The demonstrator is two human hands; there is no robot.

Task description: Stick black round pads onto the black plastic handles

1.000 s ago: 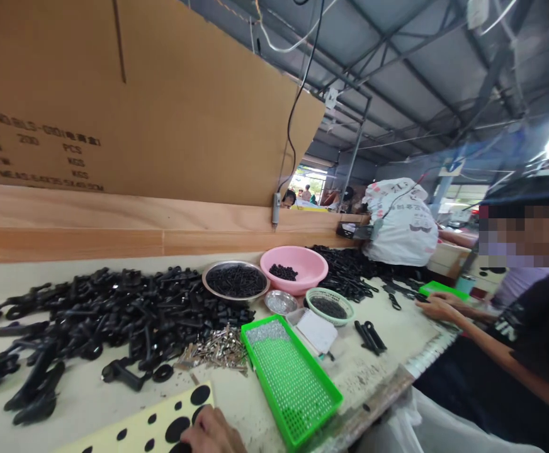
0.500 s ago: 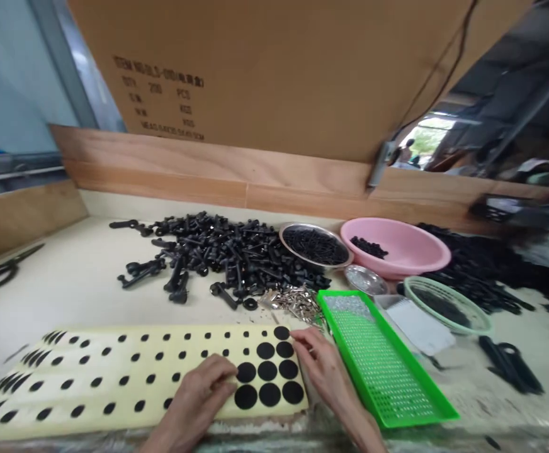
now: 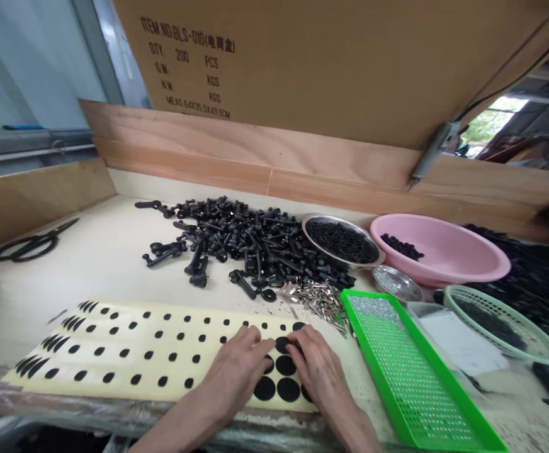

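A pale yellow sticker sheet dotted with small black spots lies at the near edge of the table. Its right end carries several larger round black pads. My left hand rests on the sheet with fingers bent down onto one of the large pads. My right hand lies just beside it, fingertips curled onto the same pad near the sheet's top right. Both hands' fingertips meet there; whether a pad is pinched I cannot make out.
A heap of black plastic parts lies behind the sheet, with small metal clips beside it. A green tray, steel bowl, pink basin, mesh basket stand right. Scissors lie far left.
The view swung left and down from the co-worker to the sticker sheet. My two hands moved closer together, fingertips now meeting on one large black pad.
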